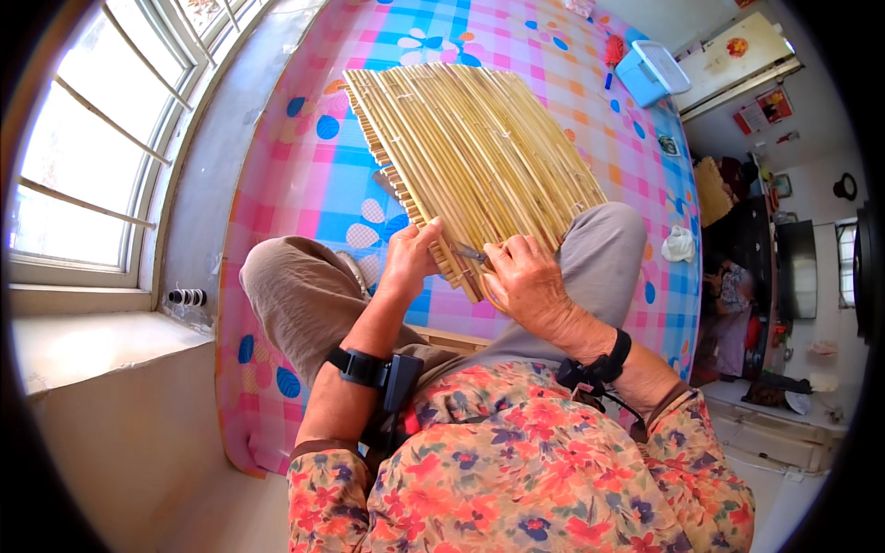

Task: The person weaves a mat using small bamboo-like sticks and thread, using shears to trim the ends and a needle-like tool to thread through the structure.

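Note:
A mat of yellow-brown reed stalks (479, 147), tied side by side with thin thread, slants across my lap and reaches away over the bed. My left hand (410, 263) is closed on its near left edge, thumb and fingers pinching the stalks. Just to the right, my right hand (530, 284) grips what look like scissors (472, 253). Their dark metal blades point at the mat's near edge, close to my left fingertips. A curved tan loop shows under the right hand; most of the handle is hidden by the fingers. The stalk ends along the left side are uneven.
My bent knees flank the mat on a checked, flowered plastic sheet (304, 175). A barred window (83, 157) and sill lie left. Far right are a light-blue plastic bin (650, 74), a crumpled white bag (678, 244) and a person (735, 290) near dark furniture.

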The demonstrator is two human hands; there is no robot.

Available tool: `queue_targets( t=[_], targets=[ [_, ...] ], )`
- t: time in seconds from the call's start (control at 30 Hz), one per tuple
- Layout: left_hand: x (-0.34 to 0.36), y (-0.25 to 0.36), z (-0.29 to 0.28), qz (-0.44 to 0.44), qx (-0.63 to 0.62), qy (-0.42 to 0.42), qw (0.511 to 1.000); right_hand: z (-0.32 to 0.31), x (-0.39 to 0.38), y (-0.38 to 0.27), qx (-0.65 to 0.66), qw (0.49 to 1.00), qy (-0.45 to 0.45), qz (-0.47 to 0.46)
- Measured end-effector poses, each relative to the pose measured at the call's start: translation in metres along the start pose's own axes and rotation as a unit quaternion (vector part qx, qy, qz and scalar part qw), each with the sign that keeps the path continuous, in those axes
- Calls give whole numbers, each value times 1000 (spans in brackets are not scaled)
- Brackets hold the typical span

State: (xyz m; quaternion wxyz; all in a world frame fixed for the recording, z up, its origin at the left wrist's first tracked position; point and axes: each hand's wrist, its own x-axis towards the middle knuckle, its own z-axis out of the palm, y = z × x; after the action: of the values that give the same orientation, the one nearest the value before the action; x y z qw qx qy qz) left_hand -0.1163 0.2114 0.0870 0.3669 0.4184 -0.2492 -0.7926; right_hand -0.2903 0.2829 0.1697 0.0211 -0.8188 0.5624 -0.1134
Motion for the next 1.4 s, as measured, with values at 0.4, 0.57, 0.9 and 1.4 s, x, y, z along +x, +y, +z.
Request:
queue_targets(
  t=[0.4, 0.57, 0.9, 1.4],
  targets=[
    [4, -4, -1, -8, 1, 4, 1000, -1, 2, 2, -31, 999, 21, -17],
    [4, -8, -1, -9, -11, 1, 1000, -2, 8, 0, -76, 996, 18, -38],
    [4, -5, 0, -3, -13, -2, 1000, 11, -2, 3, -23, 999, 38, -11],
    [7, -8, -3, -11, -6, -11, 1000, 27, -9, 20, 268, 951, -53, 145]
  ],
)
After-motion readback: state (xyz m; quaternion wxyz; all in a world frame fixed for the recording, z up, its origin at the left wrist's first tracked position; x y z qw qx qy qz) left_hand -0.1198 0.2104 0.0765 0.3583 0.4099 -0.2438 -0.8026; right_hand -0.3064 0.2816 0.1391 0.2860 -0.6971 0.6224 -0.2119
